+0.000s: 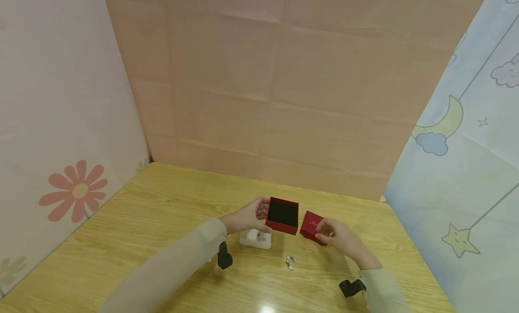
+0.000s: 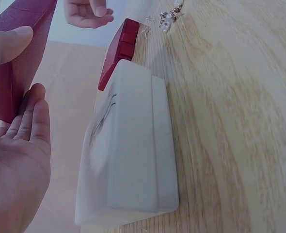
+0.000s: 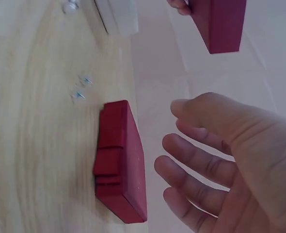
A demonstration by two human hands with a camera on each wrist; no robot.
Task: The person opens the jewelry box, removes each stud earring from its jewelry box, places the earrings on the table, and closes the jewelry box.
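Observation:
My left hand (image 1: 246, 216) grips a red open-topped gift box (image 1: 281, 228) by its left side, thumb along the near wall and fingers underneath. A black pad (image 1: 283, 213) lines the inside. In the left wrist view the box is held up off the table, beyond the white box (image 2: 133, 150). My right hand (image 1: 343, 238) hovers with loosely bent fingers and holds nothing. Close by on the table lies a red lid (image 1: 310, 224) with gold lettering on top; the right wrist view shows a ribbon bow (image 3: 108, 162) on its side.
A white box (image 1: 256, 242) with a printed picture sits beneath my left hand. In front lie a small cluster of beaded jewelry (image 1: 290, 261) and a pair of small earrings (image 3: 80, 94). Wall sheets stand behind and on both sides of the wooden table (image 1: 194, 191).

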